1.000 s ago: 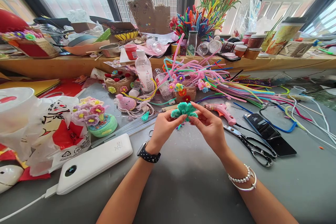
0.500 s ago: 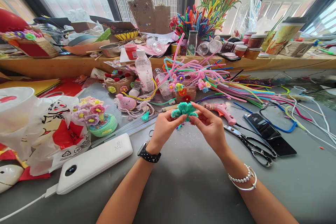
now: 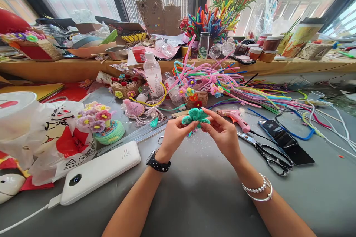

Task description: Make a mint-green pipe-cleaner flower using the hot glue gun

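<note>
A teal pipe-cleaner flower (image 3: 194, 116) with several looped petals is held up over the grey table between both hands. My left hand (image 3: 175, 133) pinches its lower left side, thumb in front and the other fingers behind. On the right, my right hand (image 3: 222, 133) grips a petal between thumb and index finger. Part of the flower's underside is hidden by the fingers. Just right of my right hand lie a pink glue gun (image 3: 236, 118) and black-handled scissors (image 3: 268, 152).
A white power bank (image 3: 101, 174) with a cable lies at left, near a crocheted flower pot (image 3: 109, 133). Loose pipe cleaners (image 3: 264, 96) spread across the back right. Two phones (image 3: 286, 142) rest at right. Bottles (image 3: 153, 76) stand behind the hands.
</note>
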`<action>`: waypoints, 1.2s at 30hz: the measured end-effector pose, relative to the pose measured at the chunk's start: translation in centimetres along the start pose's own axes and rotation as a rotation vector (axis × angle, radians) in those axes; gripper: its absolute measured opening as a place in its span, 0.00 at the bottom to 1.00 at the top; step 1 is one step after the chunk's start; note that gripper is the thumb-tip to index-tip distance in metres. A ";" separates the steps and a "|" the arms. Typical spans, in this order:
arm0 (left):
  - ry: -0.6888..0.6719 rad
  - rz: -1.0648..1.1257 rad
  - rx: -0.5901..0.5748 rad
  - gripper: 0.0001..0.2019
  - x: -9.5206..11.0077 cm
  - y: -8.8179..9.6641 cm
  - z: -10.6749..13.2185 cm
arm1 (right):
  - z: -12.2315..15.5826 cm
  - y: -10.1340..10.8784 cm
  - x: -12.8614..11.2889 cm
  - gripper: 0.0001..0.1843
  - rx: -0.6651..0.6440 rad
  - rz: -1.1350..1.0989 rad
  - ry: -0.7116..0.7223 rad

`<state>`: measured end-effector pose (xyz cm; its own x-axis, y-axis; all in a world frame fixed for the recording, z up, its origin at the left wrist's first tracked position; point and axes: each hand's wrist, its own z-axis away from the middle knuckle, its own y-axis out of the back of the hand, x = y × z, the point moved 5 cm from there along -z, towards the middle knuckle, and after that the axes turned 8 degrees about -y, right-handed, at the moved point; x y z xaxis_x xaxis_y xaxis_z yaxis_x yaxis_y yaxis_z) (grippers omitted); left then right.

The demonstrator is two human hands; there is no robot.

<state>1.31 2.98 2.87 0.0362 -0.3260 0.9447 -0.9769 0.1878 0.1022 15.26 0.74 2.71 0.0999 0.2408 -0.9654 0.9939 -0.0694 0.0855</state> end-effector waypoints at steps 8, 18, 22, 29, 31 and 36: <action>0.009 -0.006 -0.004 0.13 0.0 0.0 0.0 | 0.1 0.0 -0.1 0.21 -0.002 0.014 -0.005; 0.040 0.033 0.016 0.13 0.0 0.0 0.0 | -0.2 0.3 -0.3 0.28 -0.001 0.043 0.004; 0.061 0.039 0.016 0.13 0.0 0.0 0.1 | -0.3 0.3 -0.4 0.25 -0.031 0.046 0.010; 0.094 0.054 0.013 0.14 -0.2 0.0 0.1 | -0.3 0.3 -0.3 0.22 -0.024 0.053 0.011; 0.095 0.050 0.011 0.14 -0.1 0.0 0.1 | -0.3 0.3 -0.3 0.22 -0.021 0.055 0.007; 0.087 0.042 0.009 0.14 -0.2 0.0 0.0 | -0.2 0.2 0.0 0.22 -0.017 0.047 0.001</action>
<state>1.30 3.01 2.66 0.0132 -0.2363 0.9716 -0.9797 0.1913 0.0598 15.47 0.92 2.82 0.1470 0.2381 -0.9601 0.9887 -0.0639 0.1355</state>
